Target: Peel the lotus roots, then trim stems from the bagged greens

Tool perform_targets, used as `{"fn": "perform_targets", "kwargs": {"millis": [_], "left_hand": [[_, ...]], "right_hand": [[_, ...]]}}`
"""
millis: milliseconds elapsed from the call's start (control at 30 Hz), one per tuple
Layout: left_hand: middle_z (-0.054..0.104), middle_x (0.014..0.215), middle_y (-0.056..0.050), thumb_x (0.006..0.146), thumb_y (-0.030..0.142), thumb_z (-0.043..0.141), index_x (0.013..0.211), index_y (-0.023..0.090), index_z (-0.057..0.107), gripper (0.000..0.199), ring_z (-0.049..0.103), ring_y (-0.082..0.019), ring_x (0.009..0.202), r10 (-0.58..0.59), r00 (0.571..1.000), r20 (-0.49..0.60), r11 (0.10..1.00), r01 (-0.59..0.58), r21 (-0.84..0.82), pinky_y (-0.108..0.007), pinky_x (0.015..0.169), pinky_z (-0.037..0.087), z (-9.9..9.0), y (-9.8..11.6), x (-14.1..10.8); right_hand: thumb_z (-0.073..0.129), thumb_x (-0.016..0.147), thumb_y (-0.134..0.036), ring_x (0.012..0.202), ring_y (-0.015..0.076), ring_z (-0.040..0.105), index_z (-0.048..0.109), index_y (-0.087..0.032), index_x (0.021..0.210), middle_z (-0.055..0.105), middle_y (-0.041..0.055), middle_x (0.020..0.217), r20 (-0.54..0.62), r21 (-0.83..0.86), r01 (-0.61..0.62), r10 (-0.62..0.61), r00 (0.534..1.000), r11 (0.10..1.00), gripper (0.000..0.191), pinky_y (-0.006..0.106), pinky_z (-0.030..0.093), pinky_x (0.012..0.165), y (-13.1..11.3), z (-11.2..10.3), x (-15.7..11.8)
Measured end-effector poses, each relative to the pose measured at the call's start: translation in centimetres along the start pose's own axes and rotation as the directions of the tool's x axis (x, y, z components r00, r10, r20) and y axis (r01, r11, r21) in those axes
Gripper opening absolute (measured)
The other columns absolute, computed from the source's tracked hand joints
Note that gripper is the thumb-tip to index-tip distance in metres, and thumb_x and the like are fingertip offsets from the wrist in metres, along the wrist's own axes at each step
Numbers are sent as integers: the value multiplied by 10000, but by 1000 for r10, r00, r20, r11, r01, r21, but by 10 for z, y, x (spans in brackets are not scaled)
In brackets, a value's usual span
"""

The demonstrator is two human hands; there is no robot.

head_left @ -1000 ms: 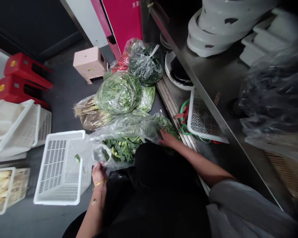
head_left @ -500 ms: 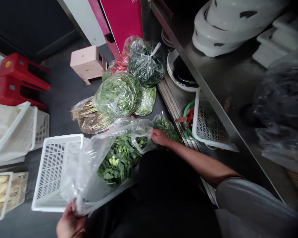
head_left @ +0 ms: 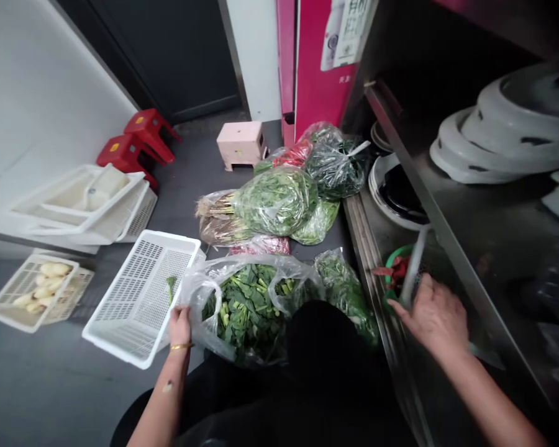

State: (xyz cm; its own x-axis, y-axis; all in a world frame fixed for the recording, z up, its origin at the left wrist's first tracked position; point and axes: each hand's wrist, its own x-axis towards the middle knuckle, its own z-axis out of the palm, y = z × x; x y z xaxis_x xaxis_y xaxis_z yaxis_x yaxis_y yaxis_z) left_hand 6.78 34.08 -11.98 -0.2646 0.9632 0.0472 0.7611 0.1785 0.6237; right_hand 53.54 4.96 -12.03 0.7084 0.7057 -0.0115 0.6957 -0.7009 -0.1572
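Note:
A clear plastic bag (head_left: pixel 202 292), its mouth wide, holds a heap of leafy green stalks (head_left: pixel 249 304) on the floor before me. At the bag's left edge my left hand (head_left: pixel 180 324) is closed, and a single green stalk (head_left: pixel 171 287) sticks up from it over the rim of a white slotted basket (head_left: pixel 135 292). My right hand (head_left: pixel 435 316) reaches into the low shelf at right. Its thumb and fingers grip a white perforated basket (head_left: pixel 415 264), which stands tilted beside a green basket (head_left: pixel 391 256) with red contents.
Bagged vegetables (head_left: pixel 277 198) lie ahead, with a pink stool (head_left: pixel 241 144) behind them. Red stools (head_left: pixel 130 149), stacked white baskets (head_left: pixel 93 211) and a basket of pale roots (head_left: pixel 32 292) stand at left. A steel shelf edge (head_left: pixel 451 248) runs along the right, above stacked plates (head_left: pixel 377 180).
My right hand has left the bag and now grips the white basket on the shelf, which has tipped up. My left hand has moved off the bag's near corner to its left edge. The view has shifted.

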Motion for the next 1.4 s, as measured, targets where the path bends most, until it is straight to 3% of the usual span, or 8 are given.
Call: {"fn": "perform_targets", "kwargs": {"millis": [100, 267, 467, 600, 833, 1067, 1300, 1400], "left_hand": [[572, 1287, -181, 763, 437, 537, 1251, 114, 534, 585, 512, -316, 1246, 359, 932, 54, 933, -360, 6, -501, 1055, 408, 4, 43, -5], [372, 1518, -194, 822, 479, 575, 1490, 106, 306, 811, 264, -321, 1449, 725, 474, 499, 532, -846, 30, -484, 1167, 255, 93, 186, -9], [98, 1615, -190, 636, 636, 735, 1556, 224, 141, 1170, 70, -429, 1470, 609, 375, 699, 370, -914, 167, -688, 1100, 165, 243, 308, 31], [379, 1494, -172, 827, 364, 628, 1438, 269, 428, 649, 317, -394, 1370, 551, 333, 766, 326, -930, 169, -607, 988, 395, 288, 276, 45], [677, 1041, -121, 816, 204, 548, 1005, 210, 713, 250, 598, -299, 1028, 422, -189, 887, 202, -934, -295, -372, 760, 523, 243, 124, 8], [702, 1033, -96, 839, 203, 470, 1060, 203, 693, 313, 657, -265, 974, 391, 128, 912, 418, -907, -52, -347, 791, 514, 278, 219, 40], [390, 1513, -129, 930, 437, 412, 1444, 207, 426, 564, 316, -324, 1406, 783, 428, 452, 508, -859, -66, -520, 1141, 257, 281, 291, 76], [254, 1591, -126, 933, 442, 397, 1492, 216, 363, 604, 165, -375, 1467, 706, 393, 589, 469, -883, 26, -640, 1142, 136, 322, 268, 51]], "right_hand": [[448, 887, -338, 701, 368, 692, 688, -181, 951, 706, 206, 771, 361, -131, -101, 143, 921, 986, 294, 450, 495, 583, 18, 6, -7], [381, 938, -440, 638, 295, 701, 685, -213, 807, 723, 126, 746, 200, 11, 133, -133, 971, 991, 402, 370, 515, 561, -30, -15, -32], [421, 974, -340, 728, 171, 686, 697, -247, 882, 707, 39, 855, -121, 244, 608, -598, 792, 756, 305, 249, 526, 639, -90, -55, -4], [430, 971, -328, 669, 182, 627, 696, -192, 836, 665, 69, 803, -259, 23, 647, -621, 740, 762, 327, 280, 468, 614, -116, -59, 103], [495, 896, -236, 740, 192, 607, 687, -186, 826, 639, 67, 804, -79, -143, 681, -694, 715, 718, 211, 284, 384, 651, -184, -59, 240], [442, 907, -194, 849, 222, 646, 702, -157, 1011, 691, 107, 990, 335, -200, 642, -564, 755, 740, 283, 292, 388, 664, -205, 18, 282], [444, 906, -235, 823, 211, 619, 693, -186, 893, 664, 77, 888, 136, -208, 658, -644, 752, 724, 254, 294, 394, 681, -172, -39, 281], [430, 921, -227, 888, 234, 626, 704, -178, 943, 675, 96, 946, 202, -146, 702, -674, 711, 697, 279, 306, 407, 728, -187, -31, 283]]}}
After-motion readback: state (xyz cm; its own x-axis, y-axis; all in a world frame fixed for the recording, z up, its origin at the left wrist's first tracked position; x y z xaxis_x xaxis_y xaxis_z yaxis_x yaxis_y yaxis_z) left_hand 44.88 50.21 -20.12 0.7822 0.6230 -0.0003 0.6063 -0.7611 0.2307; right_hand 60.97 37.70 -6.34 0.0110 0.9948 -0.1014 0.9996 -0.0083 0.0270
